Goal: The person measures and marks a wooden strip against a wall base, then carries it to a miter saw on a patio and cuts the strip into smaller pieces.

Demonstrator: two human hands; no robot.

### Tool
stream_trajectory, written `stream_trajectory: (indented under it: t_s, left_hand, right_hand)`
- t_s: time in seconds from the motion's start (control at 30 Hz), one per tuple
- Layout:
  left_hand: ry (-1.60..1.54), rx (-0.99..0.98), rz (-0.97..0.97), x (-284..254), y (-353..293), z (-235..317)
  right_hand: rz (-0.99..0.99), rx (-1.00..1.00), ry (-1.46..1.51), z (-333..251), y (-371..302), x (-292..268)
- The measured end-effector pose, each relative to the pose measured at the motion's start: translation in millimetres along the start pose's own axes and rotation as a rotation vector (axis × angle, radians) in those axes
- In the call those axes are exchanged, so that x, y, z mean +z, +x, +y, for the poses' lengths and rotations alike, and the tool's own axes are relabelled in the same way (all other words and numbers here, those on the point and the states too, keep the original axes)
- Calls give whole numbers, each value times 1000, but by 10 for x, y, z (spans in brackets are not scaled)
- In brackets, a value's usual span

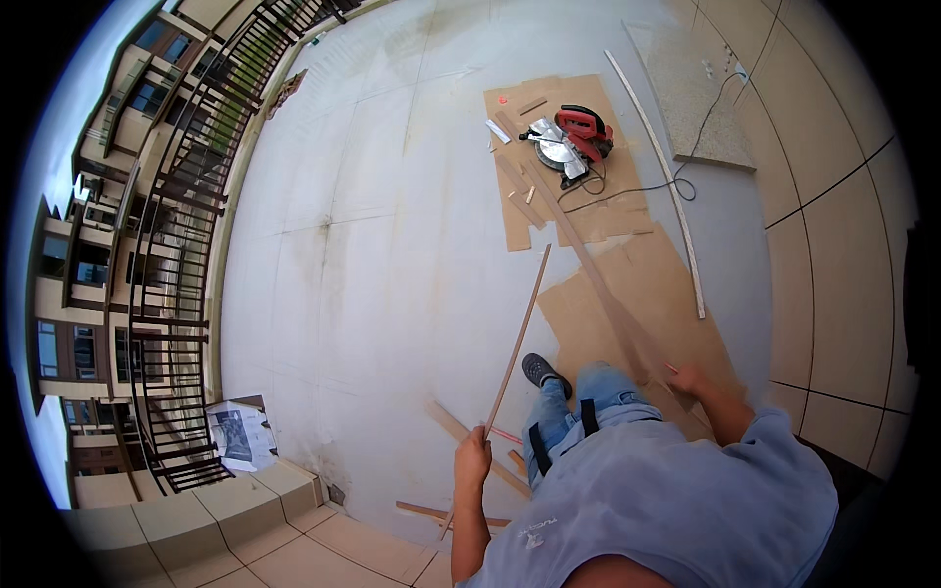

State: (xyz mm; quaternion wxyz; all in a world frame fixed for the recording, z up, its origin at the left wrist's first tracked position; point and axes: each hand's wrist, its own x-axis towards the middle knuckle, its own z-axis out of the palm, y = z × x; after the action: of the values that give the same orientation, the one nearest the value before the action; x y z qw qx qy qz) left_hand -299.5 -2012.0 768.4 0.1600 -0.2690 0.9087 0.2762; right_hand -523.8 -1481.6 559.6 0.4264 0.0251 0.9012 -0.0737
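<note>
My left hand (472, 456) is closed around a long, thin wooden strip (520, 343), which slants up and away over the grey floor. A thin reddish stick (506, 434) shows just beside that hand. At the right, my right hand (692, 380) is closed, with a slim red pencil-like stick (671, 367) poking out past its fingers. Close by that hand runs a long brown board (598, 284), reaching from near my legs toward the saw; its near end is blurred. I cannot tell whether the right hand touches the board.
A red miter saw (578, 142) stands on cardboard (627, 201) among wood offcuts, its cord (676, 181) trailing right. A long pale strip (667, 186) and a stone slab (691, 98) lie beside it. More boards (466, 436) lie near my left hand. A railing (176, 284) bounds the left.
</note>
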Motion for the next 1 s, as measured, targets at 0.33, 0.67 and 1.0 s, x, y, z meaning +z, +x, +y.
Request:
stream_trajectory:
  t_s: [0.33, 0.67, 1.0]
  left_hand:
    - [622, 313, -229, -2101, 3732, -176]
    - [901, 709, -381, -3310, 7487, 1515]
    - [1304, 1074, -439, -3537, 10748, 3552]
  right_hand:
    - [-92, 337, 426, -1903, 433, -45]
    - [29, 730, 1259, -3929, 2454, -806]
    - [492, 1099, 1500, -5433, 3887, -1586]
